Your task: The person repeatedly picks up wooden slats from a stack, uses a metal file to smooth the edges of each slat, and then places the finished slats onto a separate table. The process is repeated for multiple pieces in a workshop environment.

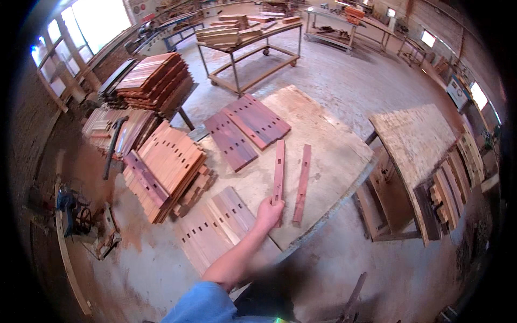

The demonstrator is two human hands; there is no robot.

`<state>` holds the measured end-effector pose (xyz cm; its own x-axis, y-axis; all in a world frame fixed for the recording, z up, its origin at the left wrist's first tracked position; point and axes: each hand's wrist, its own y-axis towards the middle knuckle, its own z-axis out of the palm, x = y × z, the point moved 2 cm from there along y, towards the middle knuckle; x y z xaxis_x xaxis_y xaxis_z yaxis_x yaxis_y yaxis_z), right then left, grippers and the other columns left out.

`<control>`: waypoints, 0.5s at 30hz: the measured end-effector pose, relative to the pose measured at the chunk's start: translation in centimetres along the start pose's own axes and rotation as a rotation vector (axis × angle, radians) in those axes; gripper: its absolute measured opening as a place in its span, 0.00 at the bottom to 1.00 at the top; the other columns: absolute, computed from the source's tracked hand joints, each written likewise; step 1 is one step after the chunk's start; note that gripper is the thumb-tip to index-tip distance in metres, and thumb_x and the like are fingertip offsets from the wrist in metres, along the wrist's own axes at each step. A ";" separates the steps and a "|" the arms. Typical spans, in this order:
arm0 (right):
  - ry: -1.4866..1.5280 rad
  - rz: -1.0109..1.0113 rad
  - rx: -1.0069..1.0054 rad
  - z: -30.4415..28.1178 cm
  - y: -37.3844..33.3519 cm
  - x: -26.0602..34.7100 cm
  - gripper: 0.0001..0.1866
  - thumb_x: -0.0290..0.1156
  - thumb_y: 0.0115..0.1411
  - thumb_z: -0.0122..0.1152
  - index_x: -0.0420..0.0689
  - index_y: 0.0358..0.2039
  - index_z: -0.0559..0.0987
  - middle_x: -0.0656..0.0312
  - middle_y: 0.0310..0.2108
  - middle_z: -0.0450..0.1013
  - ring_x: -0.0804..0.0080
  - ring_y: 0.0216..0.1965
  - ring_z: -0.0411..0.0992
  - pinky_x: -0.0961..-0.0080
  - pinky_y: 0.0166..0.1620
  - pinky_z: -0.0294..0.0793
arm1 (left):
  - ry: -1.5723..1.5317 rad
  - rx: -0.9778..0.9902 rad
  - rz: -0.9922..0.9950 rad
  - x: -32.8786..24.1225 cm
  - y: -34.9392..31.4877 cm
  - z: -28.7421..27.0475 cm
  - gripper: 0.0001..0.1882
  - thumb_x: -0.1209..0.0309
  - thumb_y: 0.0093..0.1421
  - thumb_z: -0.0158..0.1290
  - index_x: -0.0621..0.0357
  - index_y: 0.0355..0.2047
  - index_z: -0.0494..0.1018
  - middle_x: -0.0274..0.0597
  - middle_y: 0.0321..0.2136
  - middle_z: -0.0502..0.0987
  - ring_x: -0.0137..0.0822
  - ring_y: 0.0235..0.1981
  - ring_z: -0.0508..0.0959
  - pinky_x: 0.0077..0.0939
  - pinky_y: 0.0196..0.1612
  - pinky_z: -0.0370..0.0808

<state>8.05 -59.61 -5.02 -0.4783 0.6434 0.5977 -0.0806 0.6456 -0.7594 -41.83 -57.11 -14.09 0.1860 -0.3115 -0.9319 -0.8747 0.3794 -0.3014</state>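
Note:
My left hand (269,211) is closed round the near end of a narrow reddish wooden strip (279,171) with small slots cut in it. Its thumb lies along the strip's right side. A second slotted strip (302,185) lies apart, a little to the right, on the plywood tabletop (334,156). Beyond my hand are two dark slotted panels (231,141). Lighter slotted boards (218,220) rest at the table's near left, partly behind my forearm. My right hand does not show.
Left of the table rises a stack of slotted panels (167,156), with a hammer-like tool (112,148) near it. Reddish panels (153,75) are piled behind. A wheeled metal-frame table (237,70) carries wood pieces. At right stands a plywood-topped bench (414,129) with boards beside it.

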 end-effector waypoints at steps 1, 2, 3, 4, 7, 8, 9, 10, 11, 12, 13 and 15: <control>-0.013 -0.011 0.008 0.2 -0.1 0.5 0.18 0.39 0.62 0.54 0.37 0.44 0.73 0.62 0.28 0.68 0.74 0.28 0.67 0.75 0.28 0.70 | 0.039 -0.039 0.035 0.5 -0.2 -0.7 0.17 0.62 0.53 0.51 0.68 0.32 0.74 0.48 0.20 0.76 0.39 0.24 0.76 0.33 0.32 0.73; -0.050 -0.025 0.043 0.5 -0.1 0.8 0.18 0.39 0.62 0.54 0.37 0.44 0.73 0.62 0.27 0.69 0.74 0.27 0.67 0.75 0.28 0.70 | 0.035 -0.094 0.040 1.1 -0.2 -1.6 0.18 0.62 0.53 0.51 0.68 0.32 0.74 0.48 0.21 0.76 0.39 0.24 0.76 0.33 0.32 0.73; -0.081 -0.037 0.068 0.4 0.0 1.1 0.17 0.38 0.62 0.54 0.37 0.44 0.73 0.63 0.27 0.69 0.74 0.27 0.68 0.75 0.28 0.71 | 0.030 -0.137 0.046 0.5 -0.7 -2.1 0.18 0.61 0.53 0.52 0.68 0.33 0.74 0.48 0.21 0.77 0.39 0.25 0.77 0.33 0.32 0.72; -0.110 -0.049 0.092 0.6 0.0 1.4 0.17 0.38 0.62 0.53 0.37 0.44 0.73 0.63 0.26 0.69 0.74 0.26 0.68 0.75 0.28 0.71 | 0.025 -0.179 0.052 -0.1 -1.1 -2.5 0.18 0.61 0.53 0.52 0.68 0.33 0.74 0.48 0.22 0.77 0.39 0.25 0.77 0.33 0.33 0.72; -0.168 -0.084 0.014 1.8 -0.4 2.8 0.16 0.38 0.63 0.53 0.38 0.43 0.73 0.64 0.25 0.68 0.75 0.24 0.67 0.77 0.25 0.69 | -0.016 -0.268 -0.080 -2.5 -1.7 -4.6 0.19 0.60 0.54 0.52 0.68 0.34 0.74 0.49 0.26 0.78 0.39 0.29 0.77 0.33 0.36 0.72; -0.142 -0.070 0.026 1.7 -0.2 2.5 0.17 0.38 0.63 0.53 0.38 0.44 0.73 0.65 0.25 0.68 0.75 0.24 0.67 0.76 0.25 0.69 | -0.033 -0.290 -0.085 -2.1 -1.4 -4.9 0.19 0.60 0.54 0.51 0.68 0.34 0.74 0.50 0.27 0.78 0.39 0.30 0.77 0.32 0.36 0.72; -0.122 -0.057 0.046 1.4 0.4 1.9 0.17 0.39 0.63 0.53 0.38 0.44 0.73 0.65 0.25 0.68 0.75 0.24 0.67 0.76 0.25 0.69 | -0.050 -0.322 -0.091 -1.2 -1.0 -5.6 0.19 0.60 0.54 0.51 0.68 0.34 0.73 0.50 0.28 0.77 0.39 0.31 0.77 0.32 0.37 0.72; -0.098 -0.041 0.061 1.1 0.9 1.2 0.17 0.39 0.63 0.53 0.38 0.44 0.73 0.65 0.25 0.68 0.75 0.24 0.67 0.75 0.24 0.69 | -0.066 -0.347 -0.097 -0.2 -0.4 -6.0 0.19 0.60 0.54 0.51 0.68 0.35 0.73 0.51 0.29 0.77 0.39 0.32 0.77 0.31 0.38 0.71; -0.111 -0.041 0.068 0.9 1.4 0.8 0.18 0.40 0.63 0.53 0.38 0.45 0.73 0.65 0.25 0.68 0.75 0.24 0.66 0.75 0.24 0.69 | -0.106 -0.330 -0.132 0.9 0.1 -6.4 0.20 0.60 0.55 0.51 0.69 0.35 0.73 0.51 0.30 0.77 0.37 0.33 0.77 0.30 0.39 0.71; -0.121 -0.037 0.067 0.6 1.5 0.4 0.19 0.40 0.63 0.53 0.38 0.45 0.73 0.65 0.26 0.68 0.75 0.24 0.66 0.74 0.24 0.68 | -0.118 -0.318 -0.129 0.7 0.0 -6.3 0.20 0.60 0.55 0.51 0.69 0.35 0.73 0.50 0.30 0.77 0.36 0.33 0.76 0.30 0.39 0.71; -0.130 -0.032 0.066 0.5 1.7 0.0 0.19 0.41 0.63 0.53 0.38 0.46 0.73 0.65 0.26 0.68 0.75 0.24 0.66 0.74 0.24 0.68 | -0.130 -0.307 -0.126 0.4 -0.4 -6.2 0.19 0.61 0.56 0.50 0.69 0.35 0.73 0.49 0.29 0.77 0.36 0.32 0.76 0.30 0.38 0.71; -0.166 -0.043 0.038 0.5 1.8 -0.3 0.21 0.42 0.63 0.52 0.38 0.47 0.72 0.63 0.28 0.69 0.73 0.26 0.67 0.72 0.25 0.69 | -0.160 -0.259 -0.124 -0.3 -1.4 -5.6 0.18 0.62 0.57 0.50 0.68 0.34 0.72 0.45 0.28 0.76 0.34 0.31 0.75 0.29 0.37 0.71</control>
<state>7.67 -58.86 -6.71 -0.6115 0.5364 0.5816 -0.1356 0.6532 -0.7449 -43.15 -62.41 -12.22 0.3484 -0.1928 -0.9173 -0.9219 0.1064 -0.3725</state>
